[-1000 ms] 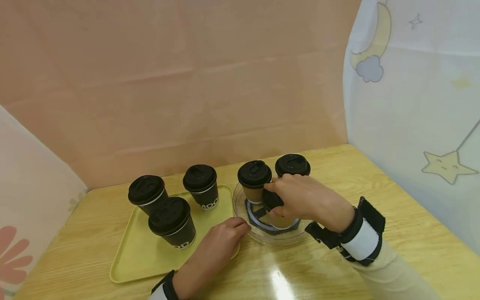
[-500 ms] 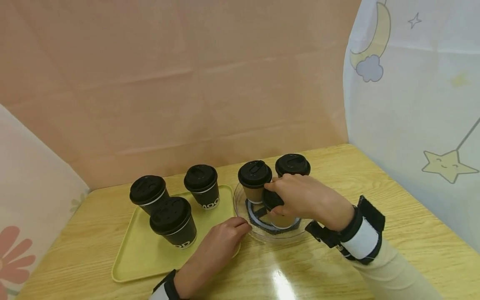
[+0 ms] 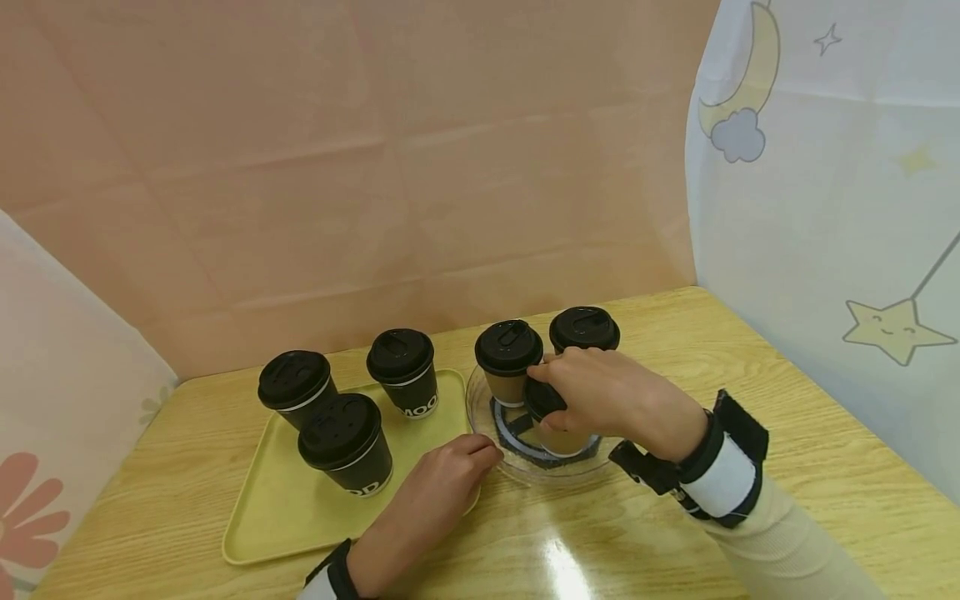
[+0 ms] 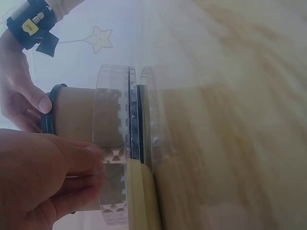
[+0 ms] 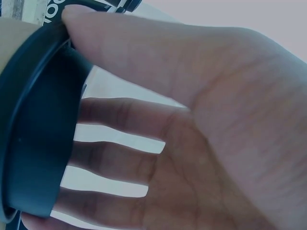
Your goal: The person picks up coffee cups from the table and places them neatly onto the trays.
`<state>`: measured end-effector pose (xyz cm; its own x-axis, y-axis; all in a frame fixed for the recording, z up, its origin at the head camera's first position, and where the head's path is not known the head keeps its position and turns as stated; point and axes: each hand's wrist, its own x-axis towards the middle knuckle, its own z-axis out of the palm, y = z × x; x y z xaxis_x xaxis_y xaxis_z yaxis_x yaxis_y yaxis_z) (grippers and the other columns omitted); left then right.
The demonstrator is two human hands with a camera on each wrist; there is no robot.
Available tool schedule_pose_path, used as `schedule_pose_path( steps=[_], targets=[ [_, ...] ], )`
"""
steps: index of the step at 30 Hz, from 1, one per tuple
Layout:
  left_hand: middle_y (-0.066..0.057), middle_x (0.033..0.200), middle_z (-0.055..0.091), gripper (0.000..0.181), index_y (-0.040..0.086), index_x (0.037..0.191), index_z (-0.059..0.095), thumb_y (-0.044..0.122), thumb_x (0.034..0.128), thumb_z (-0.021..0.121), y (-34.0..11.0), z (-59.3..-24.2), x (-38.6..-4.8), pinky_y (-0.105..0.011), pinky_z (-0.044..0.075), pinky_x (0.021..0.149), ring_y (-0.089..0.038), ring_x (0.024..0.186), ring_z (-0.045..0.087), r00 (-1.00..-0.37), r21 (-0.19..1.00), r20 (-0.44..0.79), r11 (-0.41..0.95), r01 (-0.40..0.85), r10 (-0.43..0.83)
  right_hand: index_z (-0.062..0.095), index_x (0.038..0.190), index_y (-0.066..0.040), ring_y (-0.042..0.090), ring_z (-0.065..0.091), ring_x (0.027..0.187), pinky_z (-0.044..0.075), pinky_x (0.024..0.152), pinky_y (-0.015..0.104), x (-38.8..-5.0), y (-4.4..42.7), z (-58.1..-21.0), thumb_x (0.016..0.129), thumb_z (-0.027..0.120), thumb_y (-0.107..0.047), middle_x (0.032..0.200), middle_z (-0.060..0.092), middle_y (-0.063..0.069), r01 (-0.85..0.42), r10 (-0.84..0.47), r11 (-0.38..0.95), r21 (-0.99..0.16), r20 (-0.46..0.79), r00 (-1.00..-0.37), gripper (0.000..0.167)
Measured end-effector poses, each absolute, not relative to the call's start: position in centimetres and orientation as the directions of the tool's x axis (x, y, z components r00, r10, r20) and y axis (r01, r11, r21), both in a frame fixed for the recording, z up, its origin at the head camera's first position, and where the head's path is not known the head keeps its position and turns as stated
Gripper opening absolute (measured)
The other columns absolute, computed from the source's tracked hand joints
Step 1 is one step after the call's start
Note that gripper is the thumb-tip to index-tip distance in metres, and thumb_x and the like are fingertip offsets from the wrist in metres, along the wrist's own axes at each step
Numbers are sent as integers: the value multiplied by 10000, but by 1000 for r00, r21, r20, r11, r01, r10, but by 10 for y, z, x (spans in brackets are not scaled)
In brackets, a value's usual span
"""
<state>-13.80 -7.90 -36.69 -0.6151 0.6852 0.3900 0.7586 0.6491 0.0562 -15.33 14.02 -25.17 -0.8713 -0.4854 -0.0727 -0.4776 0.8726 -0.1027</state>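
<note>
My right hand (image 3: 607, 392) grips a light-brown paper coffee cup (image 3: 564, 442) by its black lid (image 5: 43, 129), thumb on one side and fingers round the other. The cup stands in a round clear plastic dish (image 3: 528, 477) with a dark and pale pattern on its base. Two more lidded coffee cups are there: one brown cup (image 3: 510, 362) inside the dish, another cup (image 3: 585, 329) behind my right hand, its lower part hidden. My left hand (image 3: 450, 475) pinches the near left rim of the dish; in the left wrist view its fingertips (image 4: 96, 163) meet the clear wall.
To the left lies a yellow tray (image 3: 300, 521), its right edge beside the dish. It bears three black coffee cups with black lids: a back-left cup (image 3: 296, 383), a front cup (image 3: 345, 442) and a right cup (image 3: 402, 367). Fabric screens enclose the wooden table (image 3: 787, 483).
</note>
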Motion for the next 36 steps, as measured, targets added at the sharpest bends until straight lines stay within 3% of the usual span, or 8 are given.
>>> schedule_pose_path(
  steps=[27, 32, 36],
  targets=[
    [82, 854, 620, 90, 168, 902, 715, 83, 888, 690, -82, -370, -136, -142, 511, 603, -38, 786, 615, -627, 73, 375, 653, 754, 683, 610, 1315, -86, 317, 679, 1032, 581, 803, 415, -152, 136, -256, 815, 791, -289, 1357, 598, 113, -456, -467, 882, -118, -81, -881, 569],
    [77, 887, 635, 79, 159, 939, 719, 103, 900, 679, -83, -369, -136, -178, 543, 654, -53, 825, 632, -646, 95, 344, 659, 746, 681, 599, 1318, -80, 320, 646, 1115, 564, 866, 444, -153, 135, -259, 821, 782, -283, 1351, 596, 121, -458, -468, 881, -119, -87, -879, 567],
    [62, 978, 667, 116, 144, 1013, 727, 142, 903, 688, -83, -366, -136, -212, 574, 764, -72, 914, 657, -637, 83, 347, 654, 752, 688, 556, 1368, -86, 350, 569, 1247, 516, 975, 496, -153, 138, -261, 844, 753, -371, 1423, 529, 167, -456, -470, 879, -139, -91, -878, 628]
  ],
)
